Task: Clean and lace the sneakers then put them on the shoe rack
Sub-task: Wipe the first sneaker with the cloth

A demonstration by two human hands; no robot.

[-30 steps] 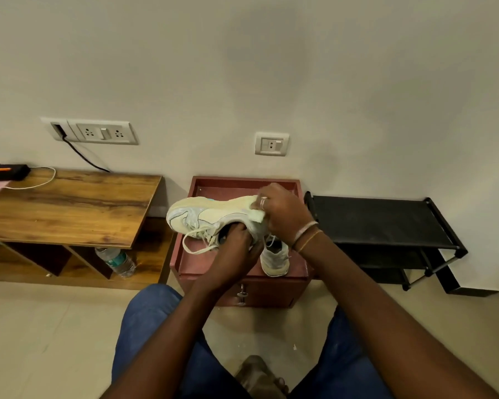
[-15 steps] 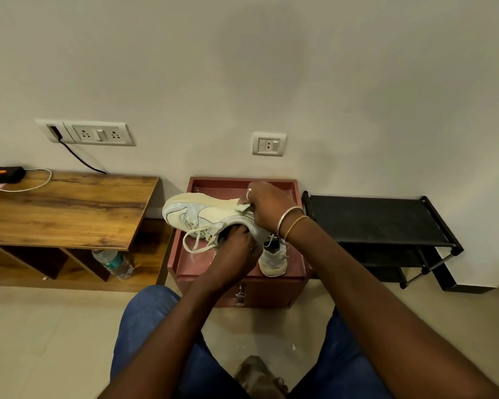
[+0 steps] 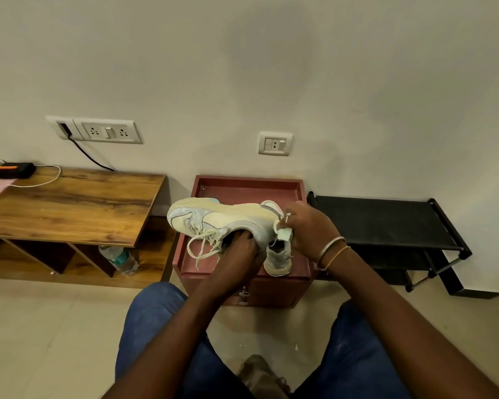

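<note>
Both busy: my left grip [image 3: 236,254] curled inside cream lace-up sneaker [image 3: 213,217], right grip [image 3: 308,228] pinching pale cloth wipe [image 3: 284,233]; I'd scrub heel firmly.

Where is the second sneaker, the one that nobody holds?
In the head view, the second sneaker stands on the red cabinet, near its front right corner, just below the right hand and the held sneaker.

Legs: blue denim trousers [image 3: 156,326], faintly scuffed pale at the knees. On the right hand [image 3: 308,226]: silver ring [image 3: 288,215], one finger. Right wrist: silver bangle [image 3: 330,245]; thin gold bangle [image 3: 338,254] beside it.
</note>
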